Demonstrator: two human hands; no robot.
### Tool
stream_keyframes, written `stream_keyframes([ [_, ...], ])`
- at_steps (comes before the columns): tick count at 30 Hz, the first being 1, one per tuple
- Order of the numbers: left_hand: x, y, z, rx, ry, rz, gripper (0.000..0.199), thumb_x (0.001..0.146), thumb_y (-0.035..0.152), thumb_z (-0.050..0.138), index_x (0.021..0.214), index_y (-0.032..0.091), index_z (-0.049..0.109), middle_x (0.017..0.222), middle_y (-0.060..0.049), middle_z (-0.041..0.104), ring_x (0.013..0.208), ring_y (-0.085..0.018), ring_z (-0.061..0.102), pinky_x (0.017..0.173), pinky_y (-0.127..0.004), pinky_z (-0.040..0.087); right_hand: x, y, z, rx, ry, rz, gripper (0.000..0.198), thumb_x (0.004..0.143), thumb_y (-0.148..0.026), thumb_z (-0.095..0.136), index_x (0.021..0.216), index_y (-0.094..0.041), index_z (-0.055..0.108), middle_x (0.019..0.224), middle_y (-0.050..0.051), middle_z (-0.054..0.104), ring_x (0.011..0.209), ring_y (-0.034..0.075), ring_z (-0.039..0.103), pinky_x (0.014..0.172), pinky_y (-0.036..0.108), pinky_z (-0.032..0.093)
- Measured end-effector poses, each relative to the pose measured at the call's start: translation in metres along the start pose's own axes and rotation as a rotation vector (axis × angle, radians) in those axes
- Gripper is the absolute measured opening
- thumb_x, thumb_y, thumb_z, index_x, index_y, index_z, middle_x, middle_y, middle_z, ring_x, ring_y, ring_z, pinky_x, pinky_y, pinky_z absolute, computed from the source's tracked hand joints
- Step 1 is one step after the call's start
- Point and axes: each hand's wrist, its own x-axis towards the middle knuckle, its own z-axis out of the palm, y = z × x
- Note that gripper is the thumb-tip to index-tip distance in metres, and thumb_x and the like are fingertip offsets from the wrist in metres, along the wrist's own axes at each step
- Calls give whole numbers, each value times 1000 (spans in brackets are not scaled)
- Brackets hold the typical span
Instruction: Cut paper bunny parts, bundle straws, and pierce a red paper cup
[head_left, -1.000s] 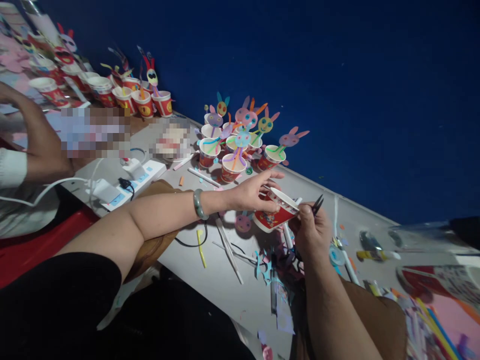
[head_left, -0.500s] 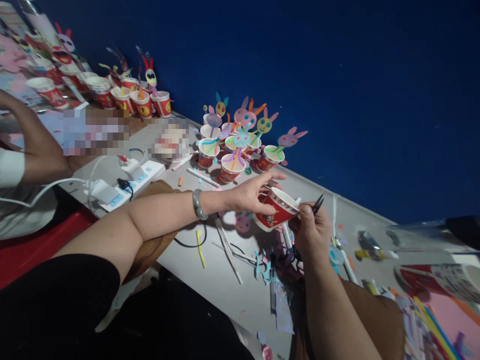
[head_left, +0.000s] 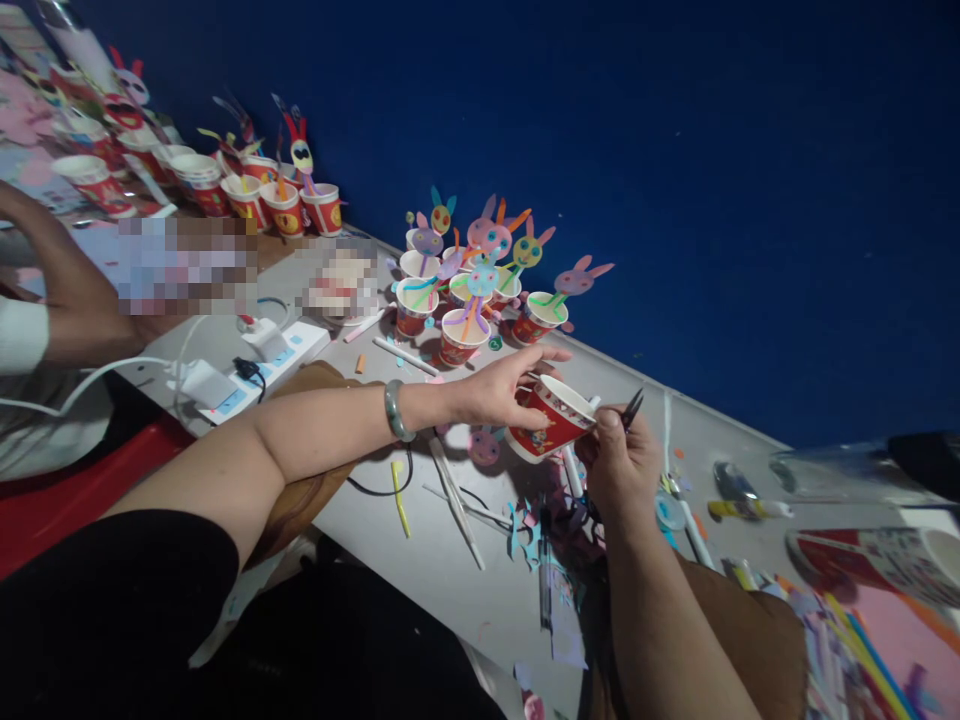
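Fingers of the left hand [head_left: 501, 388] wrap the red paper cup [head_left: 550, 420], tipped, just above the grey table [head_left: 480, 590]. Right hand [head_left: 619, 465] pinches small black scissors [head_left: 632, 408] at its rim. Approx. 20 bunny cups [head_left: 465, 300] look done; this one has no bunny yet.

Bare forearms; grey-green bangle [head_left: 398, 411] on left wrist; short black sleeve [head_left: 112, 600] on upper left arm.
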Motion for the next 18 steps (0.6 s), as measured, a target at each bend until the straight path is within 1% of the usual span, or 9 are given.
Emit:
stream_keyframes([
  [3,1,-1,0,1,-3,1,86,61,19,77,139,18,43,126,-14,57,128,-28,55,109,-48,44,0,1,-1,-4,-5,-4,44,78,-61,76,77,-23,54,54,-9,36,43,6,32,40,18,28],
  [9,0,-3,-1,5,-10,11,85,62,18,78,140,18,44,127,-13,55,123,-26,58,108,-46,45,0,1,0,-4,-11,-8,43,79,-61,75,78,-23,53,53,-10,34,42,6,31,39,18,27],
  [14,1,-5,-1,-32,3,15,83,63,18,80,139,20,46,128,-13,55,127,-27,56,110,-47,44,0,0,1,-8,-1,0,47,77,-63,76,77,-23,52,54,-10,34,42,5,31,39,18,28],
  [16,1,-5,0,-49,7,6,81,65,19,78,139,19,45,129,-15,55,126,-27,56,108,-48,46,1,2,0,-9,16,-8,47,77,-63,75,77,-22,51,54,-11,34,41,5,31,38,18,27],
  [18,1,-6,0,-22,32,16,74,69,18,74,138,19,46,130,-15,55,125,-27,57,105,-47,49,2,4,-1,-11,46,-30,46,79,-62,74,77,-22,51,54,-11,35,41,5,32,38,18,28],
])
